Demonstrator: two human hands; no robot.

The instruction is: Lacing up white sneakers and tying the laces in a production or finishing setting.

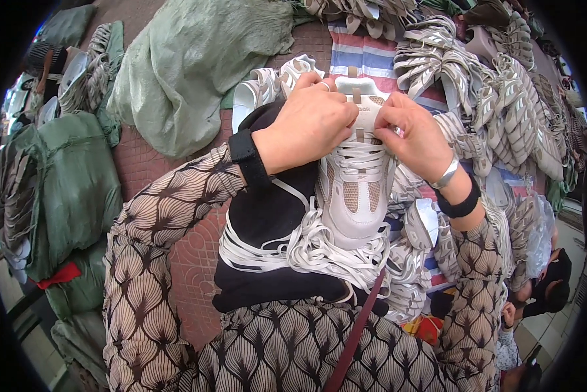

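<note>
A pale beige-and-white sneaker (353, 209) with tan mesh panels lies on my lap, toe toward me. White shoelace (359, 160) crosses its lower tongue in several rows. At the upper left eyelets, my left hand (313, 121) is closed with its fingertips pinched; they appear to grip the lace, though its end is hidden. My right hand (414, 134) pinches at the upper right eyelets, thumb and forefinger together on the lace. A heap of loose white laces (300, 248) rests around the toe, over black cloth (261, 215) on my lap.
Many similar sneakers (437, 59) lie piled ahead and to the right, partly on a striped sheet (365, 52). A large pale green sack (202, 72) sits ahead left on red paving (195, 255). Green bundles (78, 183) stand at left. Other people (548, 281) are at the right edge.
</note>
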